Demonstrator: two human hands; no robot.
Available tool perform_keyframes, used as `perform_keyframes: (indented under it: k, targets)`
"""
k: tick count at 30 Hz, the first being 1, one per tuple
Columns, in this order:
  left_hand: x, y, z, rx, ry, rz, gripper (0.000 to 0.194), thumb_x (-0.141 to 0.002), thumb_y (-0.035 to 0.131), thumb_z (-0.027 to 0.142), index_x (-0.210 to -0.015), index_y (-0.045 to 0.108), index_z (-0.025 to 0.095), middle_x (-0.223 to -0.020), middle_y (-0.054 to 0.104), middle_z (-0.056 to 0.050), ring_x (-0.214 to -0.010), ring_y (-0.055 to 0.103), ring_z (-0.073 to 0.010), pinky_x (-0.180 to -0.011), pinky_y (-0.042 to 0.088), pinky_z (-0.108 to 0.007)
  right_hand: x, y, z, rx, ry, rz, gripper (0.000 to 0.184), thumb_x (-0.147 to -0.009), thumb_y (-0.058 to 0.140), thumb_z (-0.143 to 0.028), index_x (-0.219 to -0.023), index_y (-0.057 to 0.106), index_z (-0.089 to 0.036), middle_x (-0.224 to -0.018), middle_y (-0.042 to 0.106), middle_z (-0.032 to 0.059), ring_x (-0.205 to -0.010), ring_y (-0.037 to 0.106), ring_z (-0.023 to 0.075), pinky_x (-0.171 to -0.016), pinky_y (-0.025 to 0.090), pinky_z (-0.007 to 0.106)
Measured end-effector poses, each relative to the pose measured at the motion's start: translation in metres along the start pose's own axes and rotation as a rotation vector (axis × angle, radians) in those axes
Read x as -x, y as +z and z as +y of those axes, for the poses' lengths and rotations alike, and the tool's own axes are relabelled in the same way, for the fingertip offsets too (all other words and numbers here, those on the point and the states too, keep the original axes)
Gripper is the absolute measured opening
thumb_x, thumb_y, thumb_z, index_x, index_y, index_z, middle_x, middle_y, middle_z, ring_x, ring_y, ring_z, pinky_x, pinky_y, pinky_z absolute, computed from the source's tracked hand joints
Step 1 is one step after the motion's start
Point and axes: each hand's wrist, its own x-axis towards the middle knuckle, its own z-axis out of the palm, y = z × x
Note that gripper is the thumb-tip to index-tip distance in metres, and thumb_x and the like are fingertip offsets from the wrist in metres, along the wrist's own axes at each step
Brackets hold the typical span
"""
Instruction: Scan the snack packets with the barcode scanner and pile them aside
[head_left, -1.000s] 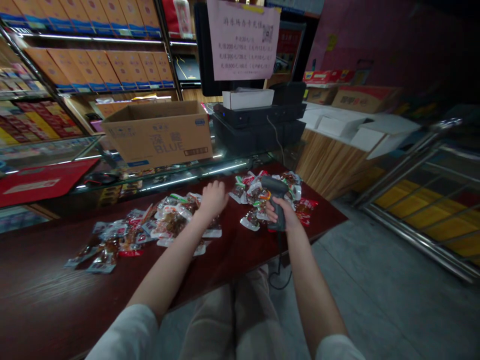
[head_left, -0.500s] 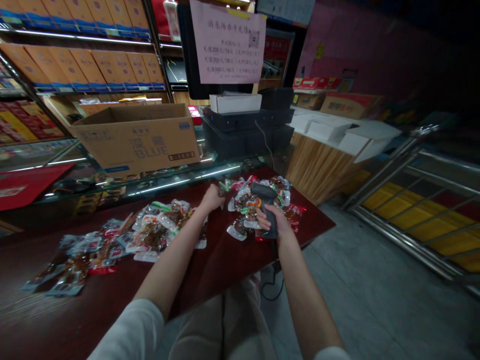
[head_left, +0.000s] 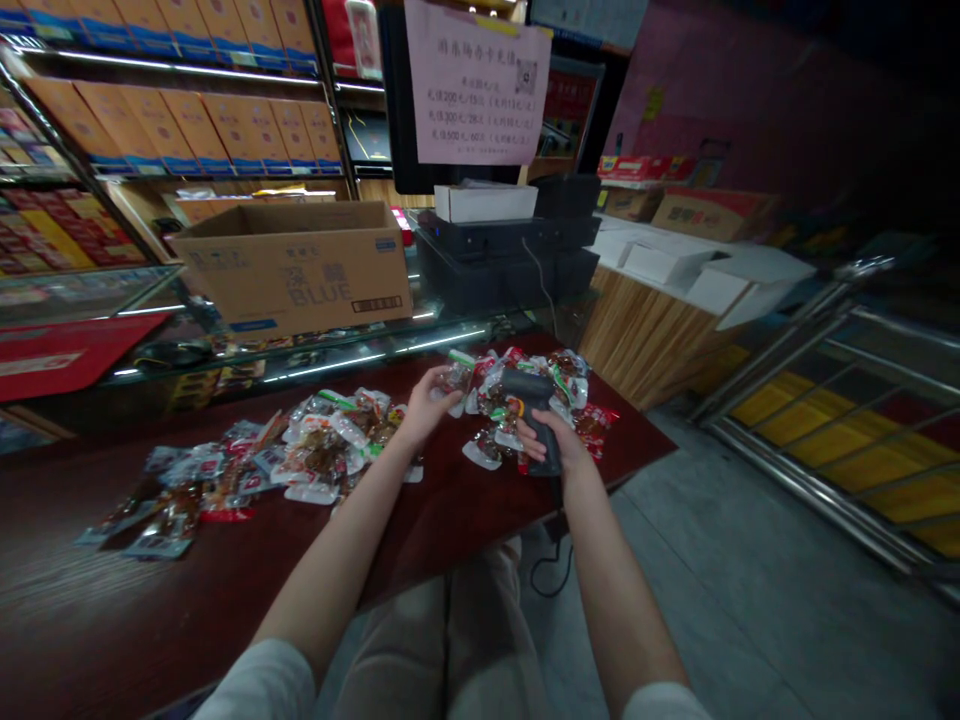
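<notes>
My right hand (head_left: 551, 440) is wrapped round the handle of a dark barcode scanner (head_left: 534, 388), its head turned left over a heap of snack packets (head_left: 570, 375). The fingers of my left hand (head_left: 433, 400) are closed on a small clear snack packet (head_left: 457, 372) with a green strip, at the left side of that heap. Left of my left forearm lies a second, larger pile of packets (head_left: 322, 445) in clear and white wrapping. Further left are brown packets (head_left: 169, 515) with pale blue-grey edges.
Behind the dark red table (head_left: 420, 540) runs a glass counter carrying an open cardboard box (head_left: 300, 270) and a black cash drawer (head_left: 502, 275). A monitor bears a pink notice (head_left: 480, 90). At right stands a metal railing (head_left: 787, 430). The scanner's cord (head_left: 551, 580) hangs below the table edge.
My left hand has turned and lifted a little, and the packet in it now shows more clearly. My right hand keeps hold of the scanner. The whole view has shifted slightly.
</notes>
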Motion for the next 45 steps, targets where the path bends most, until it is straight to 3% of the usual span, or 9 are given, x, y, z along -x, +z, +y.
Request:
perform_keyframes:
  k: [4, 8, 14, 19, 29, 33, 37, 41, 45]
  targets:
    - [0.002, -0.002, -0.002, -0.24, 0.016, 0.067, 0.054, -0.068, 0.07, 0.026, -0.119, 0.052, 0.018, -0.095, 0.067, -0.003, -0.085, 0.064, -0.0171, -0.084, 0.048, -0.032, 0.001, 0.001, 0.004, 0.057, 0.028, 0.053, 0.029, -0.083, 0.064, -0.038, -0.098, 0.049, -0.018, -0.06, 0.05, -0.0079, -0.035, 0.031, 0.0033, -0.03, 0.03, 0.016]
    - [0.004, -0.005, -0.002, -0.424, -0.007, 0.082, 0.042, -0.071, 0.07, 0.028, -0.108, 0.053, 0.019, -0.088, 0.066, 0.0, -0.078, 0.062, -0.0157, -0.077, 0.048, -0.029, 0.001, 0.004, 0.006, 0.115, 0.056, 0.113, 0.028, -0.082, 0.066, -0.037, -0.093, 0.047, -0.02, -0.06, 0.051, -0.0077, -0.036, 0.034, 0.0039, -0.031, 0.033, 0.016]
    - [0.003, -0.008, -0.007, -0.368, 0.075, 0.028, 0.037, -0.076, 0.065, 0.028, -0.111, 0.056, 0.02, -0.101, 0.069, -0.003, -0.09, 0.066, -0.0172, -0.087, 0.048, -0.03, 0.0, 0.006, 0.008, 0.156, 0.058, 0.174, 0.028, -0.08, 0.068, -0.038, -0.084, 0.047, -0.02, -0.058, 0.051, -0.0071, -0.036, 0.035, 0.0043, -0.03, 0.033, 0.017]
    - [0.001, -0.006, -0.008, -0.408, 0.025, 0.032, 0.038, -0.076, 0.065, 0.025, -0.114, 0.059, 0.019, -0.106, 0.071, -0.006, -0.096, 0.067, -0.0196, -0.087, 0.049, -0.032, -0.002, 0.006, 0.008, 0.182, 0.108, 0.199, 0.033, -0.078, 0.069, -0.041, -0.071, 0.046, -0.019, -0.054, 0.048, -0.0062, -0.035, 0.036, 0.0042, -0.031, 0.033, 0.018]
    - [0.01, -0.013, 0.019, -0.606, 0.025, -0.032, 0.047, -0.08, 0.058, 0.023, -0.126, 0.056, 0.016, -0.111, 0.07, -0.009, -0.101, 0.067, -0.023, -0.092, 0.049, -0.033, -0.001, 0.007, 0.007, 0.127, 0.077, 0.196, 0.031, -0.076, 0.07, -0.038, -0.079, 0.046, -0.019, -0.056, 0.051, -0.0071, -0.034, 0.036, 0.0043, -0.03, 0.031, 0.017]
    - [0.009, -0.034, 0.035, -0.823, 0.027, -0.022, 0.056, -0.08, 0.052, 0.019, -0.136, 0.049, 0.01, -0.121, 0.066, -0.016, -0.111, 0.064, -0.0266, -0.098, 0.047, -0.036, -0.001, 0.005, 0.006, 0.091, 0.068, 0.168, 0.03, -0.078, 0.067, -0.038, -0.088, 0.046, -0.02, -0.055, 0.05, -0.008, -0.033, 0.033, 0.0045, -0.029, 0.028, 0.017]
    - [0.013, -0.071, 0.047, -1.073, 0.023, -0.012, 0.064, -0.079, 0.05, 0.019, -0.141, 0.042, 0.005, -0.132, 0.058, -0.021, -0.119, 0.059, -0.0298, -0.101, 0.044, -0.039, -0.001, 0.002, 0.005, 0.077, 0.051, 0.149, 0.029, -0.079, 0.065, -0.037, -0.092, 0.045, -0.021, -0.057, 0.05, -0.0078, -0.034, 0.033, 0.005, -0.03, 0.028, 0.017]
    - [0.029, -0.106, 0.061, -1.28, -0.04, -0.021, 0.064, -0.082, 0.049, 0.024, -0.144, 0.04, 0.011, -0.124, 0.064, -0.019, -0.112, 0.061, -0.0344, -0.094, 0.047, -0.046, -0.001, 0.002, 0.003, 0.069, 0.061, 0.12, 0.031, -0.079, 0.065, -0.038, -0.095, 0.045, -0.021, -0.057, 0.05, -0.0084, -0.034, 0.031, 0.0048, -0.03, 0.027, 0.017]
    - [0.049, -0.123, 0.068, -1.406, -0.116, 0.028, 0.054, -0.087, 0.047, 0.036, -0.137, 0.051, 0.018, -0.118, 0.065, -0.019, -0.113, 0.055, -0.0411, -0.091, 0.044, -0.055, -0.002, 0.01, 0.002, 0.029, 0.056, 0.092, 0.029, -0.078, 0.066, -0.04, -0.086, 0.046, -0.021, -0.055, 0.046, -0.0085, -0.033, 0.027, 0.0038, -0.029, 0.025, 0.016]
